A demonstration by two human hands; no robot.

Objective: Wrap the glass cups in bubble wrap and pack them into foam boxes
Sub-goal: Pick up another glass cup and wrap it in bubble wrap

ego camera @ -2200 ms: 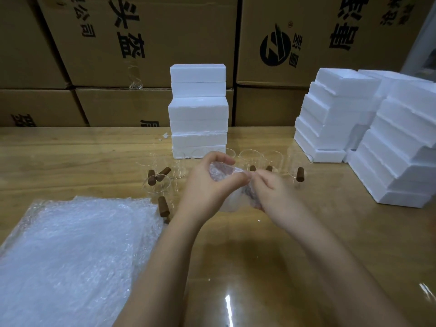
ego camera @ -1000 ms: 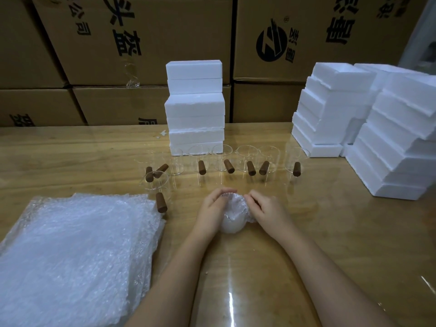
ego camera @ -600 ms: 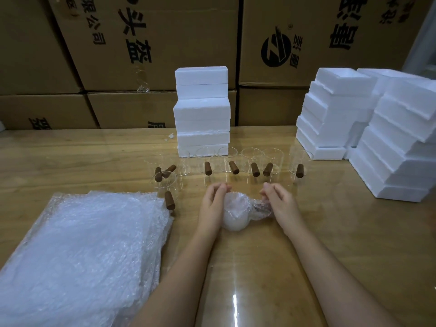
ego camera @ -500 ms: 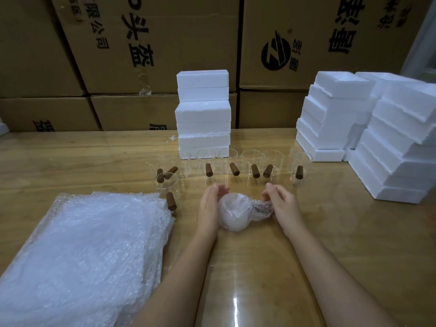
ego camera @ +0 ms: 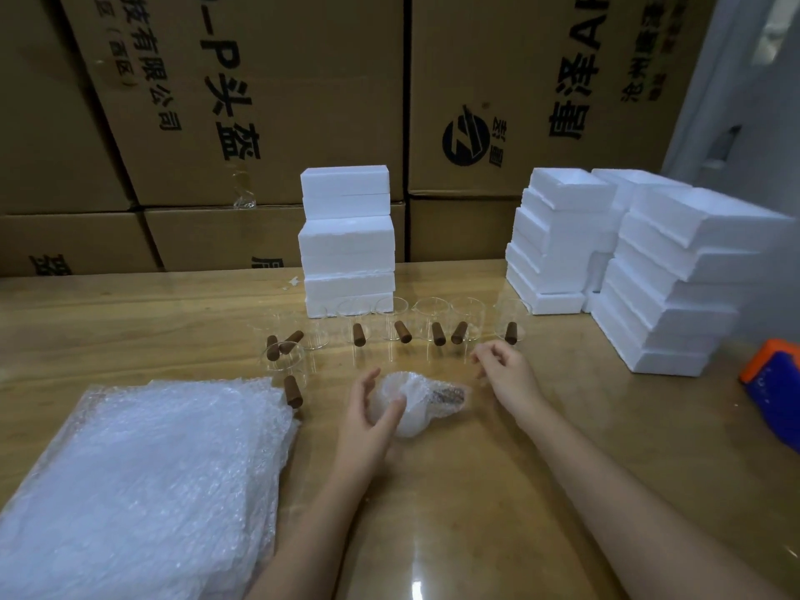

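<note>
A glass cup wrapped in bubble wrap lies on the wooden table, its brown handle showing through the wrap on the right. My left hand cups its left side with relaxed fingers, the thumb resting on the wrap. My right hand hovers just right of the bundle, fingers loosely curled and holding nothing. Behind them stands a row of bare glass cups with brown handles. A stack of bubble wrap sheets lies at the near left.
A stack of closed white foam boxes stands behind the cups. Taller piles of foam boxes and foam pieces fill the right. An orange and blue object sits at the right edge. Cardboard cartons wall off the back.
The wrapped cup was lowered onto the table. My right hand has let go of the handle end and lifted away; my left hand's fingers have loosened around the bundle.
</note>
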